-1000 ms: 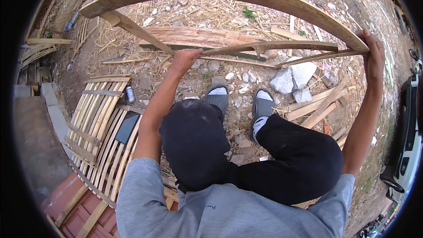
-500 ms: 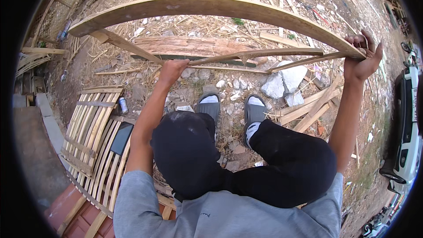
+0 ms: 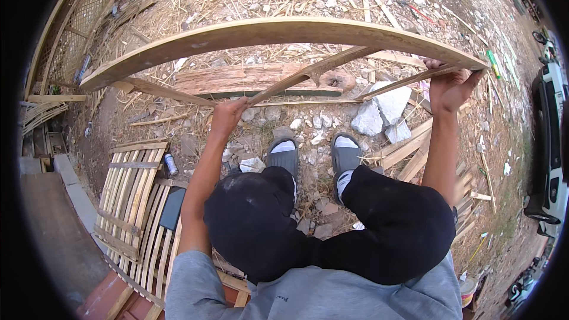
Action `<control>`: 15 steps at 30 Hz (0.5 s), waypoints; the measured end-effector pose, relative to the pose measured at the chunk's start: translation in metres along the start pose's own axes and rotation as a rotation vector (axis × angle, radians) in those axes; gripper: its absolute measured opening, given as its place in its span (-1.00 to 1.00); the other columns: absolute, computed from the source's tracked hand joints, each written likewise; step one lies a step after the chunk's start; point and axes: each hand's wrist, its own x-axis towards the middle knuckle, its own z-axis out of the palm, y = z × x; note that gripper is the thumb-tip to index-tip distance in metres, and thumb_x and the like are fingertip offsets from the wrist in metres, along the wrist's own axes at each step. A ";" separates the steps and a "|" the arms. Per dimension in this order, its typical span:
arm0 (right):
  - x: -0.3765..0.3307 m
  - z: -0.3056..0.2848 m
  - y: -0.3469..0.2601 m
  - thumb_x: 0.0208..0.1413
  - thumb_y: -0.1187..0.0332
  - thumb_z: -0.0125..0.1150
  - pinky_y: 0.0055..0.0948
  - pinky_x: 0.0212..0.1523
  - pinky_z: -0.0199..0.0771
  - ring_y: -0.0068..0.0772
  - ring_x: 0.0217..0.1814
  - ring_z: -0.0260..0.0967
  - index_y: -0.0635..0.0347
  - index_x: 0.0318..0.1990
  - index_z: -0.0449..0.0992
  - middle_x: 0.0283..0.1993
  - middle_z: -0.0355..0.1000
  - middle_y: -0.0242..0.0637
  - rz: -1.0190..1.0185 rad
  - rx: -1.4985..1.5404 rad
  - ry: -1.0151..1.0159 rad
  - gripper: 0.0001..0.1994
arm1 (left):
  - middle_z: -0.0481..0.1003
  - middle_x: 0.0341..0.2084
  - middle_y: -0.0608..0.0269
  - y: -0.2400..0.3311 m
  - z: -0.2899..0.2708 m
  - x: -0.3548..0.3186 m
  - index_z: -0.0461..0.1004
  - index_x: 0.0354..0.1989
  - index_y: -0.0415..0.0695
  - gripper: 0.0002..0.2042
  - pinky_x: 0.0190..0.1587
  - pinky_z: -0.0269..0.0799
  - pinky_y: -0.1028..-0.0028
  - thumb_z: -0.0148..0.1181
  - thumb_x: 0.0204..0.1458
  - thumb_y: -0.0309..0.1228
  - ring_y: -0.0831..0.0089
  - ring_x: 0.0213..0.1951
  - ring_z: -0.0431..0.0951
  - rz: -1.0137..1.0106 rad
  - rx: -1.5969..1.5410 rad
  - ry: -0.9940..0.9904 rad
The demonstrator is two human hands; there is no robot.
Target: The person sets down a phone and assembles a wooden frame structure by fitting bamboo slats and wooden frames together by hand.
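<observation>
A wooden frame made of a long wide board [image 3: 284,31] and thinner slats is held up over the ground in front of my knees. My left hand [image 3: 229,114] is closed on its near side, where the slats meet. From that hand a diagonal slat [image 3: 311,72] slants up to the right, its far end reaching the long board. My right hand [image 3: 447,88] grips the frame's right corner, thumb along the board's end and fingers partly hidden behind the wood. A side slat [image 3: 169,90] joins the left end.
Beyond my sandals [image 3: 347,157] lie a weathered plank [image 3: 237,77] and a white broken block [image 3: 385,106]. Slatted wooden panels [image 3: 127,192] with a dark phone-like slab [image 3: 172,207] sit at left. Loose boards [image 3: 409,148] lie at right, with a white car [image 3: 551,148] farther off.
The frame has come lower and nearer. My right hand moved inward and its spread fingers closed round the corner. The diagonal slat's right end swung up toward the long board.
</observation>
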 end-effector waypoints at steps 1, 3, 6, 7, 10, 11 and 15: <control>0.003 -0.006 -0.002 -0.06 -0.55 -0.22 -0.20 -0.19 0.28 -0.26 -0.38 0.28 0.18 -0.26 0.44 -0.45 0.37 -0.24 0.020 -0.030 -0.122 -0.16 | 0.59 -0.43 0.08 0.007 0.001 0.000 0.61 -0.21 -0.10 -0.83 -0.37 0.49 0.29 0.25 0.02 -0.38 0.14 -0.40 0.61 -0.031 -0.011 0.021; 0.004 -0.008 -0.002 -0.07 -0.58 -0.28 -0.24 -0.22 0.26 -0.31 -0.41 0.24 0.18 -0.29 0.43 -0.49 0.32 -0.25 0.016 -0.081 -0.142 -0.14 | 0.59 -0.43 0.07 0.029 -0.005 -0.007 0.61 -0.21 -0.10 -0.82 -0.36 0.48 0.29 0.25 0.02 -0.36 0.14 -0.41 0.61 -0.136 0.041 -0.023; 0.003 0.005 -0.005 -0.03 -0.57 -0.39 -0.28 -0.23 0.27 -0.35 -0.41 0.24 0.19 -0.27 0.42 -0.51 0.32 -0.26 -0.007 -0.130 -0.157 -0.12 | 0.59 -0.43 0.05 0.031 -0.018 -0.038 0.61 -0.20 -0.08 -0.81 -0.37 0.47 0.29 0.26 0.01 -0.35 0.14 -0.43 0.60 -0.111 0.116 -0.055; 0.006 -0.003 -0.004 -0.02 -0.57 -0.43 -0.30 -0.23 0.27 -0.35 -0.41 0.24 0.18 -0.26 0.42 -0.51 0.32 -0.28 -0.020 -0.145 -0.190 -0.12 | 0.59 -0.44 0.04 0.035 -0.021 -0.048 0.61 -0.20 -0.08 -0.81 -0.37 0.46 0.28 0.26 0.01 -0.35 0.14 -0.43 0.59 -0.118 0.120 -0.067; 0.007 -0.010 0.000 0.00 -0.55 -0.45 -0.36 -0.24 0.29 -0.39 -0.41 0.27 0.19 -0.23 0.41 -0.52 0.33 -0.31 -0.022 -0.180 -0.227 -0.12 | 0.58 -0.44 0.01 0.024 -0.025 -0.102 0.60 -0.18 -0.10 -0.79 -0.34 0.46 0.29 0.27 0.02 -0.33 0.11 -0.40 0.59 -0.274 0.098 -0.178; 0.008 -0.008 0.002 -0.01 -0.55 -0.44 -0.37 -0.25 0.30 -0.40 -0.40 0.28 0.19 -0.22 0.41 -0.52 0.33 -0.31 -0.019 -0.177 -0.241 -0.12 | 0.57 -0.43 0.00 0.019 -0.030 -0.122 0.59 -0.17 -0.11 -0.78 -0.33 0.46 0.31 0.28 0.03 -0.34 0.09 -0.39 0.59 -0.339 0.064 -0.201; 0.006 -0.006 0.005 0.10 -0.46 -0.40 -0.40 -0.33 0.42 -0.42 -0.45 0.37 0.24 -0.14 0.36 -0.52 0.37 -0.27 -0.043 -0.171 -0.247 -0.18 | 0.57 -0.44 -0.01 0.031 -0.035 -0.147 0.59 -0.16 -0.11 -0.78 -0.34 0.45 0.32 0.28 0.03 -0.34 0.11 -0.40 0.59 -0.507 -0.027 -0.317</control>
